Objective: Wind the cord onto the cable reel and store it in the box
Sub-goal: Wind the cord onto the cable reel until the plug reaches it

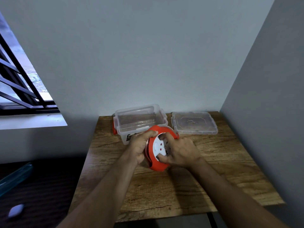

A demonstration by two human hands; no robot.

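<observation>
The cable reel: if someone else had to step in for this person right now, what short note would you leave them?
Left hand: grips the rim of the orange cable reel, held above the wooden table.
Right hand: on the reel's white face, fingers at the hub.
Clear box: open and empty, at the back of the table; its lid lies flat to its right.
Done: no loose cord is visible; whether it is fully wound I cannot tell.
Left: finish any winding, put the reel in the box.
</observation>
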